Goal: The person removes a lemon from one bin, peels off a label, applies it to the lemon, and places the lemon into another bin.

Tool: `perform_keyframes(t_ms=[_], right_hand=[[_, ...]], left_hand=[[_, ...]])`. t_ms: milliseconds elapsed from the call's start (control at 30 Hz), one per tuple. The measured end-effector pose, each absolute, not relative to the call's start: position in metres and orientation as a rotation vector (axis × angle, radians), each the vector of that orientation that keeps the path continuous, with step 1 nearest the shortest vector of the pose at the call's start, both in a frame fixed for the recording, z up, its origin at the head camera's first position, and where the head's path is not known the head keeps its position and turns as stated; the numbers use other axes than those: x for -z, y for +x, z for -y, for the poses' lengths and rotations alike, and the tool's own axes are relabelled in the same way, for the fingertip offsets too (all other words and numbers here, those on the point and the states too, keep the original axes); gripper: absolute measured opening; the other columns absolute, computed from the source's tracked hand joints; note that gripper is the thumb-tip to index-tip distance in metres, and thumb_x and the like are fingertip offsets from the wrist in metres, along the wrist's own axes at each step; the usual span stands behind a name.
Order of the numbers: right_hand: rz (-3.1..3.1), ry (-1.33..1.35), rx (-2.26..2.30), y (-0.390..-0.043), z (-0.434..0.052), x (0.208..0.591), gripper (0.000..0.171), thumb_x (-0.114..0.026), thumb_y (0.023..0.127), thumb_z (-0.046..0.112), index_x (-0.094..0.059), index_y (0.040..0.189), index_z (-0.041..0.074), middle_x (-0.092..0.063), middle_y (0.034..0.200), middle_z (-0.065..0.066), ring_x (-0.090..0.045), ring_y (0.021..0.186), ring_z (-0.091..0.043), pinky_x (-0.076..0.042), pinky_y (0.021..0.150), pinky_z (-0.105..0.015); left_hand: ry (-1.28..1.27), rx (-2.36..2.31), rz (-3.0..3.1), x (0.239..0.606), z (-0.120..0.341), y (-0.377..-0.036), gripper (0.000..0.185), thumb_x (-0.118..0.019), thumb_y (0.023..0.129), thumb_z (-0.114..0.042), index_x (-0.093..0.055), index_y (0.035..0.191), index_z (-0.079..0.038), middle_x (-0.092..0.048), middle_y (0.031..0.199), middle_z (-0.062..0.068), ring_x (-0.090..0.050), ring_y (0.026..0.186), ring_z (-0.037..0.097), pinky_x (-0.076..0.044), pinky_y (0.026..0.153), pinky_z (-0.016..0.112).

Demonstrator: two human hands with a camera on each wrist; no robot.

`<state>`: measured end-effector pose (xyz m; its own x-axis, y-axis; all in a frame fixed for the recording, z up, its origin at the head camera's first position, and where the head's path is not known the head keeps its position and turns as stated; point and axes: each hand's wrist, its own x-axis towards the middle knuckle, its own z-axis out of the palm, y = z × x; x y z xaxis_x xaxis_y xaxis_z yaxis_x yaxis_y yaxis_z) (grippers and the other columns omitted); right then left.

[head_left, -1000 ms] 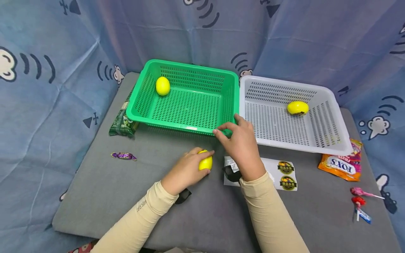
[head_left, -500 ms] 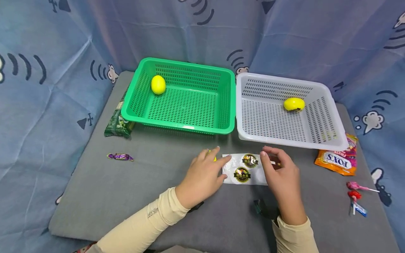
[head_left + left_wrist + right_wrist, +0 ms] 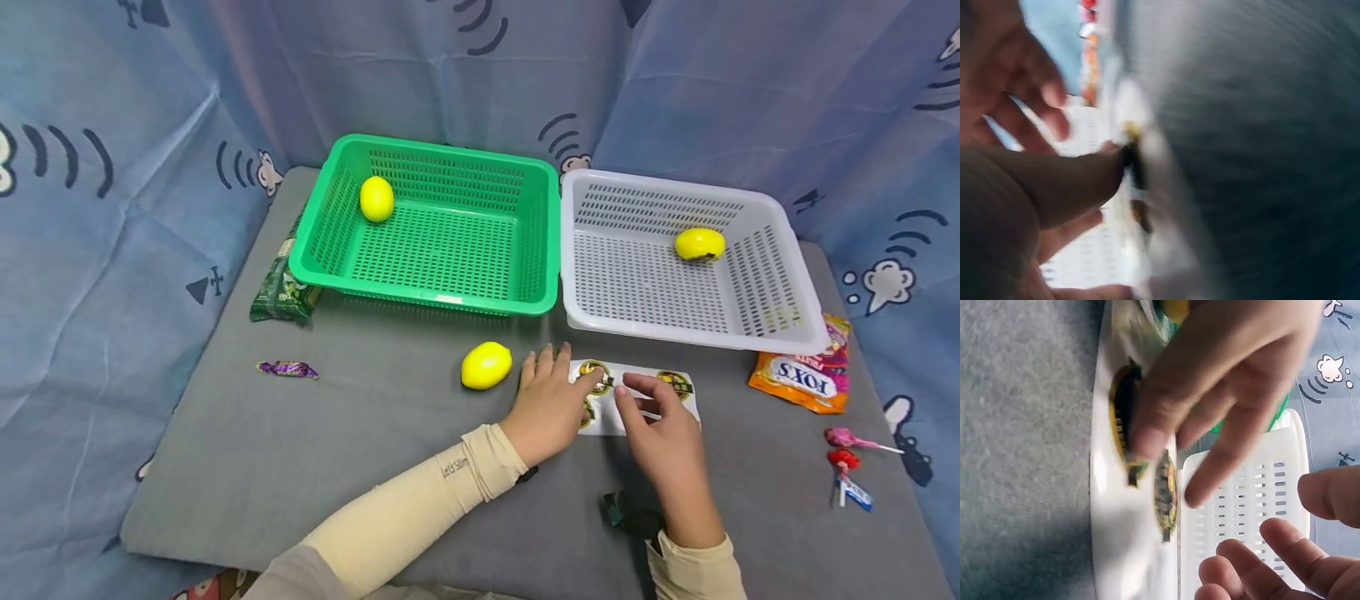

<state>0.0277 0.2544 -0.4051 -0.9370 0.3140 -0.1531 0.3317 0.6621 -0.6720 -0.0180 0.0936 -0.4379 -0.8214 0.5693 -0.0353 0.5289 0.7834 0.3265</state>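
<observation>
A white sheet (image 3: 603, 423) of round black-and-gold stickers (image 3: 1166, 494) lies on the grey table. My left hand (image 3: 546, 408) reaches over its left end, fingers spread, a fingertip right at one sticker in the right wrist view. Over the sheet's right part is my right hand (image 3: 663, 442), its thumb and forefinger apart with nothing between them; in the right wrist view its fingers (image 3: 1241, 562) are loosely bent. A yellow lemon (image 3: 486, 365) rests on the table left of my left hand. The left wrist view is blurred; the left thumb (image 3: 1085, 187) overlaps the sheet there.
A green basket (image 3: 420, 292) with one lemon (image 3: 377, 199) stands behind. Beside it is a white basket (image 3: 697, 336) holding another lemon (image 3: 700, 244). A green packet (image 3: 285, 292), purple wrapped candy (image 3: 288, 369), orange candy bag (image 3: 802, 379) and lollipops (image 3: 843, 458) lie around.
My left hand has let go of the lemon and moved right onto the sticker sheet. My right hand has come from the green basket's corner to the sheet's right part.
</observation>
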Motion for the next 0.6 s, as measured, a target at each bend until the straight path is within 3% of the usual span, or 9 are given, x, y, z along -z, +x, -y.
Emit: perform_keyframes(t_ms=[100, 200, 367, 433, 600], right_hand=[[-2.828, 0.56, 1.162, 0.028, -0.258, 0.406, 0.045, -0.063, 0.107, 0.039, -0.065, 0.14, 0.009, -0.066, 0.139, -0.015, -0.066, 0.12, -0.033, -0.051, 0.097, -0.049], [-2.818, 0.565, 1.16, 0.028, -0.261, 0.407, 0.046, -0.063, 0.107, 0.041, -0.064, 0.141, 0.01, -0.065, 0.141, -0.013, -0.065, 0.121, -0.032, -0.051, 0.093, -0.039], [-2.825, 0.554, 1.174, 0.03, -0.26, 0.405, 0.044, -0.064, 0.107, 0.039, -0.065, 0.141, 0.011, -0.066, 0.14, -0.011, -0.065, 0.118, -0.027, -0.044, 0.084, -0.018], [-2.834, 0.543, 1.19, 0.03, -0.258, 0.403, 0.042, -0.065, 0.107, 0.037, -0.066, 0.14, 0.012, -0.067, 0.139, -0.01, -0.065, 0.116, -0.026, -0.043, 0.082, -0.014], [-2.852, 0.523, 1.212, 0.031, -0.254, 0.397, 0.04, -0.067, 0.106, 0.035, -0.067, 0.139, 0.013, -0.07, 0.133, -0.01, -0.064, 0.111, -0.022, -0.043, 0.08, -0.011]], left_hand=[[0.888, -0.493, -2.839, 0.446, -0.095, -0.021, 0.055, -0.073, 0.102, -0.034, -0.057, 0.154, -0.03, -0.052, 0.153, 0.012, -0.041, 0.142, 0.036, -0.032, 0.117, 0.054], [0.925, -0.53, -2.861, 0.448, -0.089, -0.022, 0.055, -0.078, 0.098, -0.032, -0.061, 0.151, -0.032, -0.059, 0.137, 0.004, -0.046, 0.126, 0.027, -0.038, 0.107, 0.045], [0.893, -0.919, -2.707, 0.444, -0.077, -0.024, 0.055, -0.073, 0.093, -0.005, -0.069, 0.143, -0.028, -0.058, 0.109, -0.002, -0.052, 0.095, 0.015, -0.044, 0.078, 0.023], [0.825, -1.155, -2.538, 0.442, -0.072, -0.026, 0.059, -0.07, 0.09, 0.005, -0.071, 0.141, -0.023, -0.061, 0.109, -0.003, -0.055, 0.095, 0.012, -0.045, 0.074, 0.017], [0.646, -1.557, -2.142, 0.44, -0.064, -0.031, 0.057, -0.072, 0.088, 0.008, -0.069, 0.142, -0.011, -0.068, 0.138, 0.003, -0.059, 0.121, 0.012, -0.049, 0.092, 0.018]])
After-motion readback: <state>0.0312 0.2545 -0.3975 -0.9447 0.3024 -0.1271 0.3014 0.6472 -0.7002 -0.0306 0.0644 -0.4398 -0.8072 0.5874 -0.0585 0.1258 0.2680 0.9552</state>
